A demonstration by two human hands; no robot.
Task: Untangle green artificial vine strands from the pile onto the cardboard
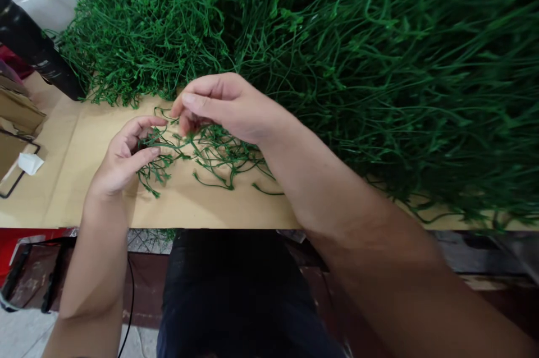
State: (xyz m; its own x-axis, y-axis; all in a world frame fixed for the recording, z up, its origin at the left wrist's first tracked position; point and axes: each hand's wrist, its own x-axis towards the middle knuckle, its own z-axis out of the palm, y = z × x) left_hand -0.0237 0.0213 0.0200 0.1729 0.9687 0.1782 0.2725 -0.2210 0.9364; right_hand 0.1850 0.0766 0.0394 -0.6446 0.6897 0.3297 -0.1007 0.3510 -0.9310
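Observation:
My left hand (120,159) is curled round several thin green artificial plant sprigs (154,170), whose forked tips stick out past the fingers. Its thumb and index finger stay apart, with stems between them. Just right of it and a little higher, my right hand (219,102) has its fingers bent in and its thumb against the index finger. A thin stem shows by its fingertips, but whether they grip it is hidden. Under and beside the right hand, loose green sprigs (229,167) lie spread on the brown table covering (181,206).
A great heap of green sprigs (177,27) fills the back and right of the table. At the left stand a black bottle (42,46), leaning in view, and a cardboard box (17,111). Near them is a black wire frame with a white piece (30,163) on it.

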